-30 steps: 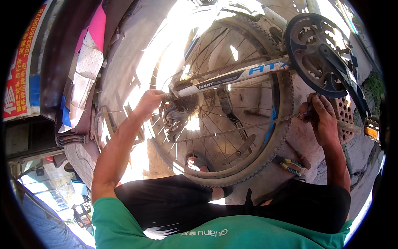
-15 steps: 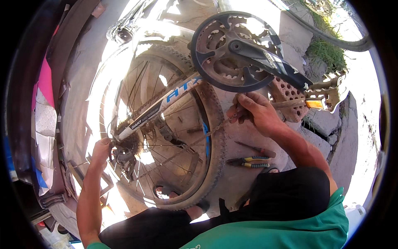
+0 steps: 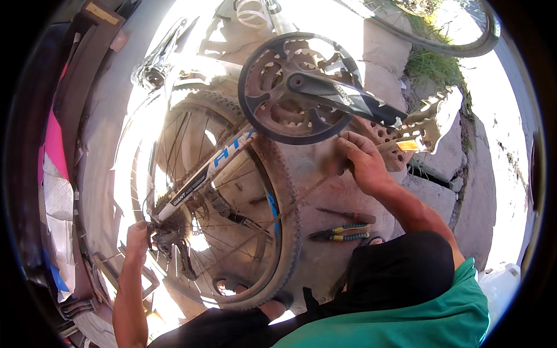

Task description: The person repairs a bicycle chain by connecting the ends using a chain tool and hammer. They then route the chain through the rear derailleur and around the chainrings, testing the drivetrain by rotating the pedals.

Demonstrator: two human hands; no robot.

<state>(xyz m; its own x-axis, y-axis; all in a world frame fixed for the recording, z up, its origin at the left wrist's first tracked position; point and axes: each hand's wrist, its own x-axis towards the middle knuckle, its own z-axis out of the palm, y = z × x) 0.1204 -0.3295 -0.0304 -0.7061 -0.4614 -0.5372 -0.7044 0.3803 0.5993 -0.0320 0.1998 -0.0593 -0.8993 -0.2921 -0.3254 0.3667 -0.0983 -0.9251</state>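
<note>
A bicycle lies tipped before me, its rear wheel (image 3: 293,232) low and its white-and-blue frame tube (image 3: 200,174) slanting across. My left hand (image 3: 137,236) is closed at the tube's rear end, against the rear derailleur (image 3: 174,246); its fingertips are partly hidden. Just below the chainrings (image 3: 249,95), my right hand (image 3: 362,162) pinches the dirty, rusty-brown chain (image 3: 310,191). The chain slants down from there across the wheel toward the derailleur. Between the right fingers the chain is smeared by motion. The black crank arm (image 3: 360,105) points right to a pedal (image 3: 432,122).
Pliers (image 3: 342,234) with yellow-green grips and a thin pointed tool (image 3: 348,215) lie on the ground right of the wheel. A holed brick (image 3: 377,130) sits behind the crank. Another bicycle wheel (image 3: 458,51) stands far right, by grass (image 3: 432,65).
The whole view has shifted, so the bicycle appears lower and farther left. My right hand sits a little farther right relative to the chainrings, with the chain blurred. The left hand stays at the derailleur.
</note>
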